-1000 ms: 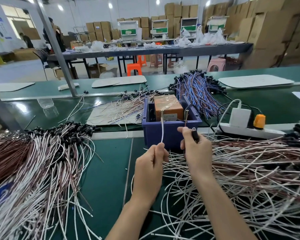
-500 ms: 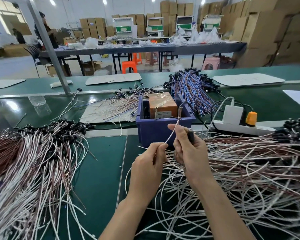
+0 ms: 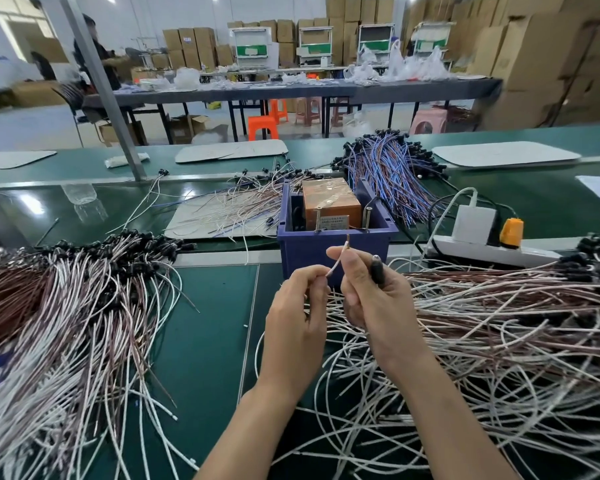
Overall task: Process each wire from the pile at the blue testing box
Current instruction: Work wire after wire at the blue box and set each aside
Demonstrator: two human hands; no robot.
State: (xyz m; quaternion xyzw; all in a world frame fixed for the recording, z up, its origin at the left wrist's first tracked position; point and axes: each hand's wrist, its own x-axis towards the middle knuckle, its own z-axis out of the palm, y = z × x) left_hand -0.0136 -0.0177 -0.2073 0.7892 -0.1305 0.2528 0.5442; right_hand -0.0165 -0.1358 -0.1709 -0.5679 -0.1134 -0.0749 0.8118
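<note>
The blue testing box (image 3: 333,245) stands mid-table, holding an orange block (image 3: 329,199) and two upright metal screws (image 3: 368,216). Just in front of it, my left hand (image 3: 298,317) pinches a thin white wire (image 3: 336,263) whose bare tip points up toward the box's front wall. My right hand (image 3: 371,292) holds the same wire's black connector end (image 3: 377,268) between its fingers, with a fingertip touching the wire near its tip. A loose pile of white and brown wires (image 3: 492,334) spreads under and right of my hands.
A second heap of wires with black connectors (image 3: 70,299) lies at the left. Blue-and-brown wires (image 3: 388,171) lie behind the box. A white power strip with a charger and orange plug (image 3: 482,233) sits to the right. A metal post (image 3: 101,88) rises at back left.
The wire's bare tip has come off the left screw in the box and now sits lower, in front of the box. Both hands have drawn back toward me.
</note>
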